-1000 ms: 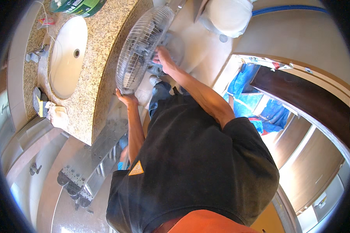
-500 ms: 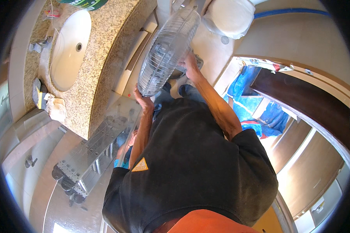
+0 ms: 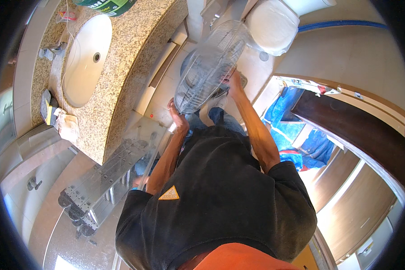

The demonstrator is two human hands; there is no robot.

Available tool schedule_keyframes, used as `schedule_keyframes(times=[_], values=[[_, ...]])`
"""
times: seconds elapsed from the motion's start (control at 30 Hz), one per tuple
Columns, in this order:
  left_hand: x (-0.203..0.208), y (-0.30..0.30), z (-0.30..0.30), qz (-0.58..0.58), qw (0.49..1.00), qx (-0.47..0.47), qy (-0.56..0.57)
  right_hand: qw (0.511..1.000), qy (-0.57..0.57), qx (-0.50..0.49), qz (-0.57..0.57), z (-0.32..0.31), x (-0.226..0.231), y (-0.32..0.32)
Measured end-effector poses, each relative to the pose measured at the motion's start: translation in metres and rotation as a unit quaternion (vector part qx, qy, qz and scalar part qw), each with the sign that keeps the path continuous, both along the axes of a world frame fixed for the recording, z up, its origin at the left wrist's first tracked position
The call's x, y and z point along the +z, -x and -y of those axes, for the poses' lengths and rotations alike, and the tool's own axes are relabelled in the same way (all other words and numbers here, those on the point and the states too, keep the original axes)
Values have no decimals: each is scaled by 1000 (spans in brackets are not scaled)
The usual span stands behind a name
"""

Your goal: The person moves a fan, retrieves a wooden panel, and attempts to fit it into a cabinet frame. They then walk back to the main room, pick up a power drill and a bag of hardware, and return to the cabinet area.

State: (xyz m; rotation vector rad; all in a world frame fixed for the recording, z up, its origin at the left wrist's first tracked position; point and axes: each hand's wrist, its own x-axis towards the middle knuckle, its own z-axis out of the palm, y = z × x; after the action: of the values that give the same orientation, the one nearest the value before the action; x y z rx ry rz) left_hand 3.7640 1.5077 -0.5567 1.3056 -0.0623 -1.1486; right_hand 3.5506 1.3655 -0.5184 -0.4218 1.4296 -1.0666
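Observation:
A fan with a round wire cage [image 3: 211,63] is held tilted in front of my body, its cage slightly blurred. My left hand [image 3: 178,118] is closed at the cage's near left rim. At the cage's right side is my right hand [image 3: 232,82], its fingers curled against the wires and partly hidden by them. Through and beside the cage shows a rounded grey shape [image 3: 189,63], which I cannot make out clearly. My feet and jeans [image 3: 218,116] are just below the fan.
A granite counter [image 3: 126,58] with a sink [image 3: 87,63] runs along the left. A folded metal ladder [image 3: 108,180] lies behind clear glass at lower left. The covered toilet [image 3: 272,27] stands far right of the fan. Blue sheeting [image 3: 283,121] hangs by a doorway at right.
The fan has shifted slightly right and lower in view, and its cage has turned, with a rounded grey shape now showing at its left. Both hands have moved right with it.

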Motion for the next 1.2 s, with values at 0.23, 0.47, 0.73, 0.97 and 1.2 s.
schedule_keyframes(times=[0.23,0.47,0.73,0.97,1.2], values=[[-7,38,37,74,994,-78,-2,998,-17,-56,-22,26,-13,57],[-4,78,63,259,948,-187,3,995,-38,-71,-57,55,-14,98],[-3,125,106,58,991,-116,-24,992,-14,-89,-90,87,-19,147],[3,125,112,297,898,-325,-13,992,19,-77,-94,96,-17,168],[-25,101,102,105,950,-294,8,972,109,51,-201,79,-43,177]])
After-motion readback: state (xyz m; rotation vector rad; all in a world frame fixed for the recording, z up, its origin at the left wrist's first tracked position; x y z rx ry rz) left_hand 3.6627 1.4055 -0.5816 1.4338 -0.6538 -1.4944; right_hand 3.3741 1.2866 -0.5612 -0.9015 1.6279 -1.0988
